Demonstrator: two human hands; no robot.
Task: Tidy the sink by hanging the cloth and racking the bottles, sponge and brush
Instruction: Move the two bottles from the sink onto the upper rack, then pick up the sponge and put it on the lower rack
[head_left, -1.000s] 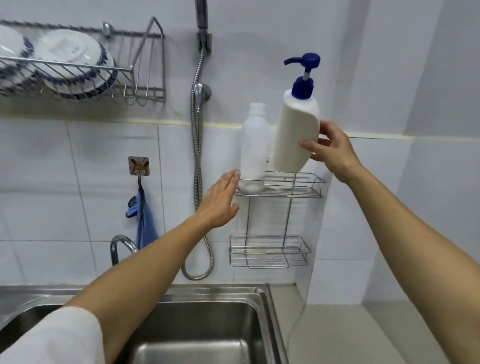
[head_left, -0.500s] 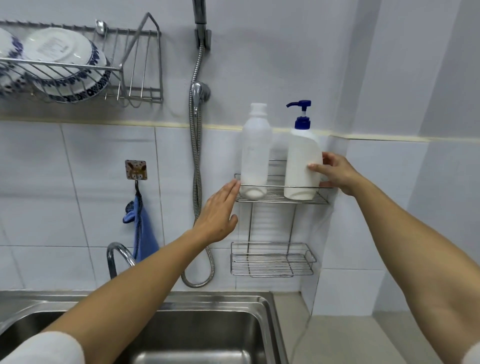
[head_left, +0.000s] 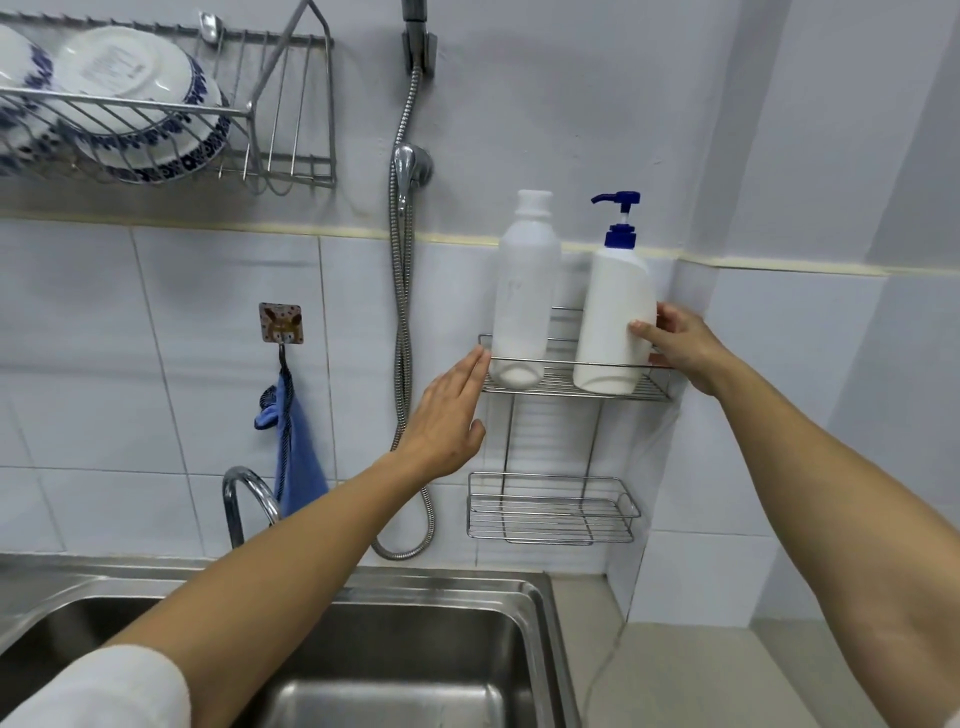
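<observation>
Two white bottles stand upright on the top shelf of the wire wall rack (head_left: 655, 391). The plain capped bottle (head_left: 524, 291) is on the left. On the right stands the pump bottle (head_left: 615, 312) with a blue pump, and my right hand (head_left: 678, 345) is wrapped around its right side. My left hand (head_left: 449, 415) is flat and open, its fingertips touching the rack's left corner. The blue cloth (head_left: 293, 452) hangs from a wall hook (head_left: 280, 323) to the left. The rack's lower shelf (head_left: 550, 512) holds nothing. No sponge or brush is in view.
A steel sink (head_left: 405, 660) lies below with a curved tap (head_left: 244, 491) at its back. A metal shower hose (head_left: 402, 332) hangs down the tiled wall between hook and rack. A wire dish rack (head_left: 291, 130) with bowls is mounted top left. A wall corner stands right of the rack.
My right hand has brought the pump bottle down from the air and stood it on the top shelf beside the plain bottle. My left hand has stayed at the rack's left corner.
</observation>
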